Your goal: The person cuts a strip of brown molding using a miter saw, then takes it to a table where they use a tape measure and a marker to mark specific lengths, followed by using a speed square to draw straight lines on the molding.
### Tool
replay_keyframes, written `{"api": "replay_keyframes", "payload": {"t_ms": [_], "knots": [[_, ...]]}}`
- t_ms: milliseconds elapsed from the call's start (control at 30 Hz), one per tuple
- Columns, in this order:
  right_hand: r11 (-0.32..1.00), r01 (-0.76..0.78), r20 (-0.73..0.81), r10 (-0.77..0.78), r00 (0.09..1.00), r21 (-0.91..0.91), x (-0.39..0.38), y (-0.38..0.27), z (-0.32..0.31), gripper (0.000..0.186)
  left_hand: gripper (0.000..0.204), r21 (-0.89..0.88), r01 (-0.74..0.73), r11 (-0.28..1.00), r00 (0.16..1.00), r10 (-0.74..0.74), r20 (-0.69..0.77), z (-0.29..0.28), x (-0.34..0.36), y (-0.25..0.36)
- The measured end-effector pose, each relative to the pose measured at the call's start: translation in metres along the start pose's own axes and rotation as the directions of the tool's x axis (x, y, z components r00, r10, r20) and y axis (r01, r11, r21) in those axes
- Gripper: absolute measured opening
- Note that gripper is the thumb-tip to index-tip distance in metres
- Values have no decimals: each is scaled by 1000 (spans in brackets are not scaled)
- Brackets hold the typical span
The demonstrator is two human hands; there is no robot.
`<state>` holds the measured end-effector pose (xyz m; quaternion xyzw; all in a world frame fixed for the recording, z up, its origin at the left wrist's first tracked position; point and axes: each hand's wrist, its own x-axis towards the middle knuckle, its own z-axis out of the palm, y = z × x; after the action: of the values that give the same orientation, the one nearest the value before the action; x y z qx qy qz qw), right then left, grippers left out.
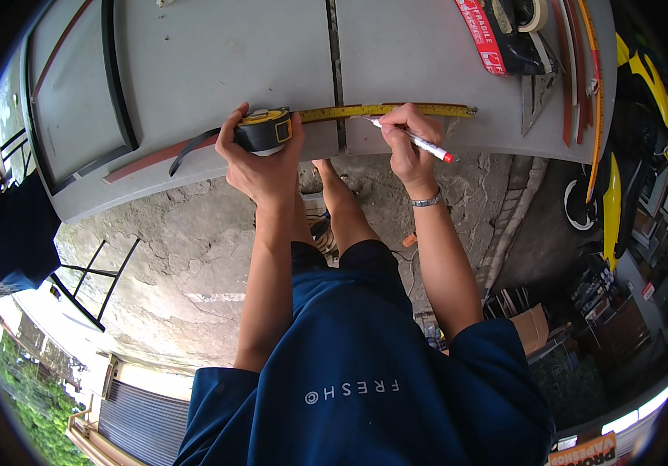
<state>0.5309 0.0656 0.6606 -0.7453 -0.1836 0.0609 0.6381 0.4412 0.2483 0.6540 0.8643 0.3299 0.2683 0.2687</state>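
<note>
My left hand is closed around a black and yellow tape measure, whose dark wrist strap hangs off to the left. Its yellow blade runs out to the right along a reddish-brown strip lying near the table's front edge. Between the fingers of my right hand is a white marker pen with a red end. The pen's tip points left, beside the lower edge of the blade. Whether the tip touches the strip cannot be made out.
The grey table has a dark seam across it. A black frame lies at left. At right are a black bag with red tape, a tape roll, a set square, reddish strips and a long yellow-orange rule.
</note>
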Motion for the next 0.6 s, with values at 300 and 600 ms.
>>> {"api": "replay_keyframes", "payload": {"t_ms": [300,600], "knots": [[1000,4,-6,-4,1000,-2,-1,3,1,9,78,9,1,1000,1000,-1,11,-1,0,2],[996,-58,-56,61,997,62,-5,4,-3,8,77,-3,46,999,999,-46,12,-2,0,1]]}}
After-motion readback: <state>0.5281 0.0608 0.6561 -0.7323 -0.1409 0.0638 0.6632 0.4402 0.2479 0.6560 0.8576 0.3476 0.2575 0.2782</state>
